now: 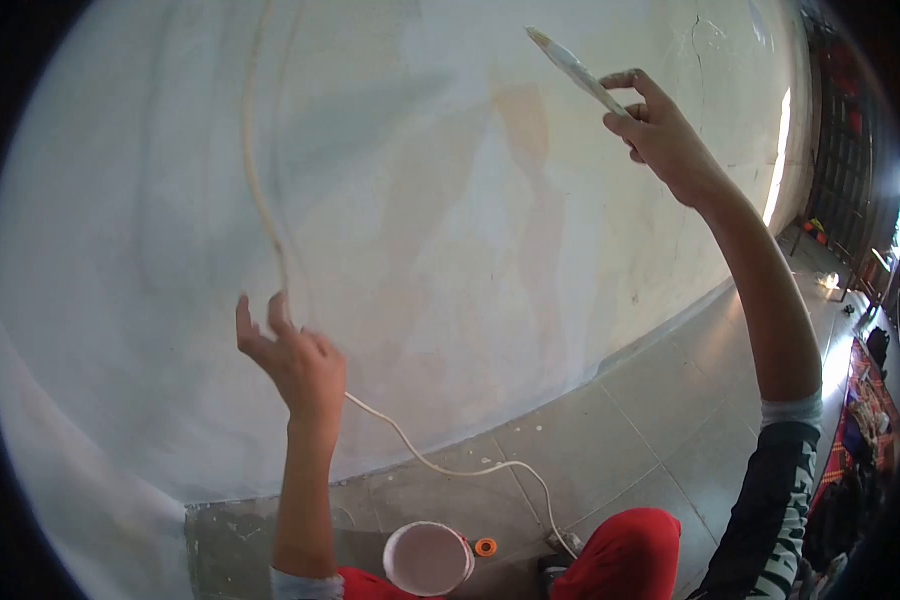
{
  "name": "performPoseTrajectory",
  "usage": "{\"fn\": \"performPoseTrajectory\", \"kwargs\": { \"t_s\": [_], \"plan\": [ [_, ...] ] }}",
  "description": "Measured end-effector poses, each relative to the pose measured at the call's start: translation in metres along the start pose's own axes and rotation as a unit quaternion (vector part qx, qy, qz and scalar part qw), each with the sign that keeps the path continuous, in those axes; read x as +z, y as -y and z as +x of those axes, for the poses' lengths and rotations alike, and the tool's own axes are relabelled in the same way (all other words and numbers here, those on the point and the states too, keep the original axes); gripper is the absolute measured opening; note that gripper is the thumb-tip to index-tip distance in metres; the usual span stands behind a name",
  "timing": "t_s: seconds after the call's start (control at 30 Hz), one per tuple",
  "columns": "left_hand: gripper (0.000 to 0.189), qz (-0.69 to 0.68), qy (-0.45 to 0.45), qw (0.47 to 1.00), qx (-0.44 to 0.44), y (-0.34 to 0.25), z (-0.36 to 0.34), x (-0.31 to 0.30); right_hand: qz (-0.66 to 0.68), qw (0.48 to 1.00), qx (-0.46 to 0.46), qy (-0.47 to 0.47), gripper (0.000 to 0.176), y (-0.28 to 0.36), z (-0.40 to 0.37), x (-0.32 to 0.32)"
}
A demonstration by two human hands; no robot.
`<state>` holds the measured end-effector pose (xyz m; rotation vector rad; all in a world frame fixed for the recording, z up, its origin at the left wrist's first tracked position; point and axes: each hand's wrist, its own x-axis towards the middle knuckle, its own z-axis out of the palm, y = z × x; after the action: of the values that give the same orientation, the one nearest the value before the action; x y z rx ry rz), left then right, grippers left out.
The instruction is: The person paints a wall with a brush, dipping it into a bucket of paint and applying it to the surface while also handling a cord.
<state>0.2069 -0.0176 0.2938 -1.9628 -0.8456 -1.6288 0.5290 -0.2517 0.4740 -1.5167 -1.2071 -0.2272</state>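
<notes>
A paintbrush with a pale, coated body and a tan tip is pinched in my right hand. The hand is raised in front of the wall, with the brush pointing up and left. Lower down on the left, my left hand has its fingers bent and spread apart. A cream cable hangs down the wall to that hand's fingers, passes behind the hand and comes out by the wrist. Below, a white bucket holds a pale greyish liquid.
Beside the bucket lies an orange ring-shaped object. The cable's lower end runs over the grey tiled floor to near my red-clad knee. A patterned red cloth and dark items lie at the far right, below a dark grille.
</notes>
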Motion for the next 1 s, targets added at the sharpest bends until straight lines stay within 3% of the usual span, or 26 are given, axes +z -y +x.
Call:
{"fn": "performPoseTrajectory", "kwargs": {
  "t_s": [0.03, 0.1, 0.13, 0.17, 0.2, 0.33, 0.4, 0.6, 0.7, 0.8, 0.83, 0.9, 0.97, 1.0],
  "plan": [
    [0.058, -0.034, 0.001, 0.999, -0.038, 0.009, -0.009, 0.001, -0.046, 0.999, 0.007, -0.008, 0.037, 0.005, 0.010, 0.000],
    [0.036, -0.186, 0.140, 0.943, -0.238, 0.018, -0.031, -0.001, -0.091, 0.996, 0.019, -0.017, 0.039, 0.010, 0.016, 0.003],
    [0.036, -0.189, 0.146, 0.942, -0.236, 0.017, -0.038, -0.001, -0.112, 0.993, 0.010, -0.019, 0.039, 0.011, 0.020, 0.006],
    [0.024, -0.335, 0.168, 0.859, -0.348, 0.012, -0.046, -0.001, -0.135, 0.991, 0.000, -0.018, 0.039, 0.011, 0.023, 0.007],
    [0.018, -0.467, 0.183, 0.741, -0.446, 0.007, -0.054, -0.004, -0.139, 0.990, 0.004, -0.018, 0.039, 0.005, 0.024, 0.010],
    [0.030, -0.519, 0.231, 0.677, -0.468, 0.013, -0.093, -0.033, -0.188, 0.980, -0.041, -0.051, 0.037, 0.002, 0.024, 0.022],
    [0.028, -0.639, 0.247, 0.577, -0.445, 0.027, -0.121, -0.034, -0.210, 0.975, -0.039, -0.059, 0.035, 0.011, 0.019, 0.020],
    [0.022, -0.686, 0.239, 0.581, -0.366, 0.019, -0.132, -0.020, -0.297, 0.955, -0.019, -0.020, 0.029, -0.007, 0.019, 0.041],
    [0.019, -0.654, 0.278, 0.596, -0.374, 0.013, -0.131, -0.016, -0.311, 0.950, -0.025, 0.024, 0.030, -0.031, -0.001, 0.051],
    [0.017, -0.668, 0.270, 0.587, -0.368, 0.009, -0.129, -0.005, -0.311, 0.937, 0.109, 0.115, 0.025, -0.020, 0.001, 0.044],
    [0.017, -0.669, 0.270, 0.586, -0.368, 0.009, -0.129, -0.005, -0.312, 0.937, 0.110, 0.115, 0.025, -0.020, 0.006, 0.042],
    [0.017, -0.674, 0.254, 0.575, -0.389, 0.010, -0.132, -0.003, -0.352, 0.928, -0.033, 0.118, 0.020, -0.024, 0.031, 0.032],
    [0.018, -0.678, 0.246, 0.570, -0.395, 0.010, -0.134, 0.000, -0.368, 0.917, -0.118, 0.098, 0.020, -0.019, 0.076, 0.020],
    [0.018, -0.680, 0.239, 0.566, -0.399, 0.011, -0.135, 0.001, -0.352, 0.907, -0.219, 0.079, 0.020, -0.017, 0.106, 0.012]
  ]
}}
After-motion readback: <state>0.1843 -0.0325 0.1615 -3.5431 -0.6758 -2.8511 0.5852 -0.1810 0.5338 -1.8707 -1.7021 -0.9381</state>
